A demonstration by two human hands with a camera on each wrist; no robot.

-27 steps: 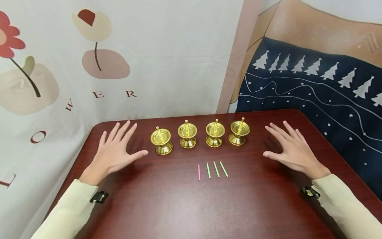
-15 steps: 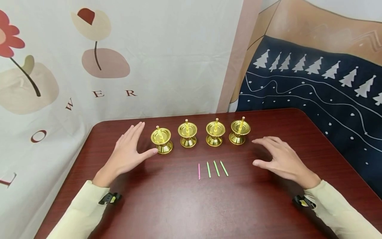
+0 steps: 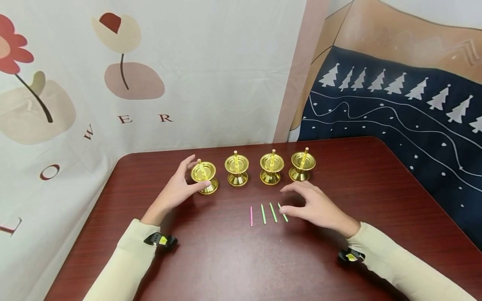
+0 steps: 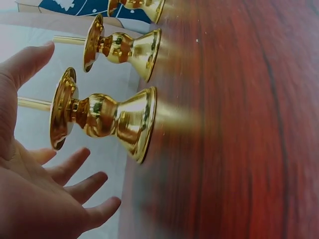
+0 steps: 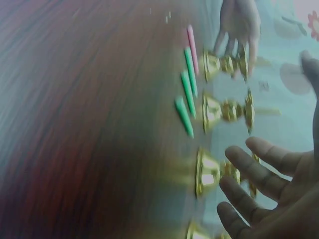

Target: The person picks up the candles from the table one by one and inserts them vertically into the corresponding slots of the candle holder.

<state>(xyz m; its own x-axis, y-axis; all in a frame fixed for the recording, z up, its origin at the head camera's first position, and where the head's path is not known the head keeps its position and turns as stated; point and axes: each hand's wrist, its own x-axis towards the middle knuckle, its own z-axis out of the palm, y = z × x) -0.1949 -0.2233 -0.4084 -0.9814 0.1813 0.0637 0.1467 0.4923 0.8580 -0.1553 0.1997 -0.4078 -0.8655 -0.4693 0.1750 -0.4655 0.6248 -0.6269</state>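
Several brass candle holders stand in a row, each with a thin gold stem rising from its dish. My left hand (image 3: pixel 175 191) is around the leftmost candle holder (image 3: pixel 210 187), thumb in front of it and fingers behind. In the left wrist view the spread fingers (image 4: pixel 82 186) show a gap from that holder's base (image 4: pixel 134 124). A pink candle (image 3: pixel 251 217) and several green candles lie before the row. My right hand (image 3: pixel 320 207) hovers over the rightmost green candle (image 3: pixel 285 215), its thumb overlapping it. Its fingers are loosely bent, holding nothing.
The other candle holders (image 3: pixel 237 177), (image 3: pixel 270 175) and the rightmost holder (image 3: pixel 300 173) stand along the back of the dark red table (image 3: pixel 226 267). Behind the table hang a white flower-printed cloth (image 3: pixel 218 83) and a navy cloth with trees (image 3: pixel 376 104).
My left hand has moved right to the leftmost candle holder. My right hand has moved left from the table's right side to the green candles. The candles and holders stay in place.
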